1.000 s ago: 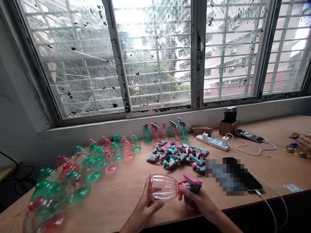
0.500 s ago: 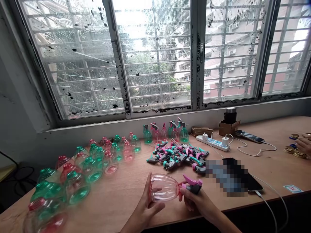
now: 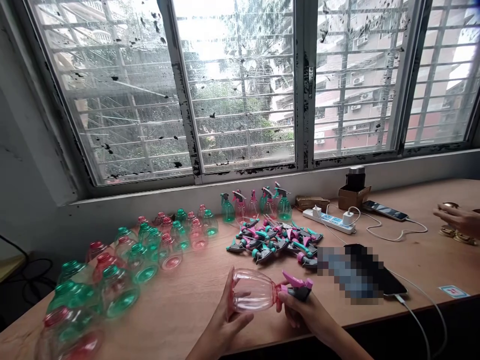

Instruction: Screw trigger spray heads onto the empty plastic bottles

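A clear pink bottle [image 3: 253, 290] lies on its side in the air near the table's front edge, its base to the left. My left hand [image 3: 228, 320] is wrapped round the base end, the thumb below. At the neck sits a pink and grey spray head [image 3: 298, 286], and my right hand [image 3: 300, 307] grips it there with the fingers closed. Beyond my hands lies a pile of loose pink, teal and grey spray heads [image 3: 275, 240].
Open green and pink bottles [image 3: 138, 260] stand in rows at the left. Several bottles with spray heads [image 3: 284, 207] stand by the wall. A power strip [image 3: 330, 221], phones [image 3: 385, 211] and cables lie right. Another person's hand [image 3: 459, 220] is at the far right.
The other person's hand has moved left and up at the right edge, with a gold-coloured item. My two hands and the bottle have hardly moved.
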Motion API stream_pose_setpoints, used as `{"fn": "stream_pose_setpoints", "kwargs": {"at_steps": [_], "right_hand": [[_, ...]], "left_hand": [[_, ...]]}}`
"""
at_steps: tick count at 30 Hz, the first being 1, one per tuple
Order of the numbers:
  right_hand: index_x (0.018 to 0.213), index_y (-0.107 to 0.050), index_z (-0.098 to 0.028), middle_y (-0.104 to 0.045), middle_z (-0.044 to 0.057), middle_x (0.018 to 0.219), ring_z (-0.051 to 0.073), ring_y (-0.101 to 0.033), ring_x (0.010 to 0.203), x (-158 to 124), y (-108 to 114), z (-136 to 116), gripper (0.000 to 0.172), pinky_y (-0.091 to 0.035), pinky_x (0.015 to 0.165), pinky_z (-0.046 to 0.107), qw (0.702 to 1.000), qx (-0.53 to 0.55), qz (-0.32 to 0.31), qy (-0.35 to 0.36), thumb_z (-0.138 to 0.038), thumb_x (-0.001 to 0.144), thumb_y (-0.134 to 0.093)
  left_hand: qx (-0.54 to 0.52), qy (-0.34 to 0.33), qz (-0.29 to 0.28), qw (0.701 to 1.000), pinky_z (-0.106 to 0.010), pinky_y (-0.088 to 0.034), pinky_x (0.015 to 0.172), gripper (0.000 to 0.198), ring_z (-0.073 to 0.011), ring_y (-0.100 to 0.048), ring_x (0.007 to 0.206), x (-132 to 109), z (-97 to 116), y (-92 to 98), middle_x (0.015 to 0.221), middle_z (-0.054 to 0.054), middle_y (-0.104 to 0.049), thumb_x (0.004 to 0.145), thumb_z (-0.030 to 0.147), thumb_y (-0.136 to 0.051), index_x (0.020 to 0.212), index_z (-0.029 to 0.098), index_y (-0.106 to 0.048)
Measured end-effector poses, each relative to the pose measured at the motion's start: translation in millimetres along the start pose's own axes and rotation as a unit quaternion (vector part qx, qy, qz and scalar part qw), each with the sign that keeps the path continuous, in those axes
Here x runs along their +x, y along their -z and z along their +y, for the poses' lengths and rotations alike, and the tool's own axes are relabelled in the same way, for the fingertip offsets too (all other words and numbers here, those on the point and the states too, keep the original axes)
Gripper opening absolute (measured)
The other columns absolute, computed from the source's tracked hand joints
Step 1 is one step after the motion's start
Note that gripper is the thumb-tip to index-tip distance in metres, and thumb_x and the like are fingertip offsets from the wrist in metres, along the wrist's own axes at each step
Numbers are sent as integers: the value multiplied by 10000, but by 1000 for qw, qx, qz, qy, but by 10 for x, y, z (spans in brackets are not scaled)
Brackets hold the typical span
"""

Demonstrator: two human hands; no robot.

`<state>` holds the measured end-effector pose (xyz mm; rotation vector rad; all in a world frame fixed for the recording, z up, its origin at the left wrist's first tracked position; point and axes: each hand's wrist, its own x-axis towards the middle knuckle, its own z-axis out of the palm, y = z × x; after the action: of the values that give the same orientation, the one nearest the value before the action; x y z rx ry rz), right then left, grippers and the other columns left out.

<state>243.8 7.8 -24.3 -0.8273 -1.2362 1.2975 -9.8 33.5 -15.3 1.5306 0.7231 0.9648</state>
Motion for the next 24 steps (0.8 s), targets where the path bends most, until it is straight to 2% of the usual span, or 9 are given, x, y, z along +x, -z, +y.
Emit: {"fn": "stream_pose_setpoints", "kwargs": {"at_steps": [3,7,9,12,15,20,22,24], "right_hand": [[928,-687,-165,-705,15,681,72,-480,393,-1,-2,13,471,-325,379,204,1000,3,4,-3,-616,812,-761],[885,-693,-164,-675,0,627,77,-485,386,-6,-3,20,475,-334,383,206,1000,-5,4,-4,-627,804,-763],[881,-699,-165,-685,6,650,77,-491,394,-8,-6,10,464,-335,384,202,1000,-4,2,-3,-620,811,-759],[868,-708,-167,-705,21,695,76,-494,404,-7,-12,-14,459,-335,382,202,1000,-4,-3,-3,-620,814,-754],[792,-709,-162,-677,14,647,76,-474,399,-2,-15,-25,477,-325,382,209,1000,-13,-5,-2,-636,808,-747],[681,-698,-157,-628,5,578,81,-452,395,7,-12,11,517,-324,377,216,1000,-19,3,-7,-661,787,-750],[716,-714,-157,-634,7,590,84,-450,393,11,-14,31,520,-334,373,222,1000,-17,12,-10,-673,766,-760],[833,-741,-156,-656,10,626,89,-459,396,16,-15,47,525,-347,370,227,1000,-16,22,-9,-674,752,-769]], "left_hand": [[4,0,1,1000,-478,-353,1136,1192,-350,-485,1366,2,-2,-4,1581,-153,-344,820,526,-797,1616,371,77],[5,1,-11,1000,-490,-337,1142,1157,-353,-483,1365,-14,-22,11,1462,-161,-486,845,559,-757,1624,312,62],[10,4,-13,1000,-508,-331,1145,1104,-364,-493,1356,-16,-54,33,1416,-168,-538,853,578,-737,1629,282,-9],[13,12,-16,1000,-526,-323,1145,979,-375,-522,1322,-5,-108,65,1372,-167,-586,849,600,-728,1601,259,-203],[9,16,-21,1000,-517,-338,1132,897,-376,-548,1287,10,-131,73,1362,-164,-603,839,572,-754,1554,244,-325],[-7,13,-13,1000,-519,-349,1124,1011,-380,-550,1289,10,-146,66,1379,-180,-592,825,528,-790,1600,249,-203],[-8,17,-7,1000,-523,-349,1126,1051,-383,-553,1285,6,-152,64,1380,-187,-589,817,535,-795,1609,243,-169],[-7,18,-2,1000,-523,-354,1124,1062,-379,-566,1270,6,-143,57,1371,-189,-596,819,532,-793,1615,238,-154]]}}
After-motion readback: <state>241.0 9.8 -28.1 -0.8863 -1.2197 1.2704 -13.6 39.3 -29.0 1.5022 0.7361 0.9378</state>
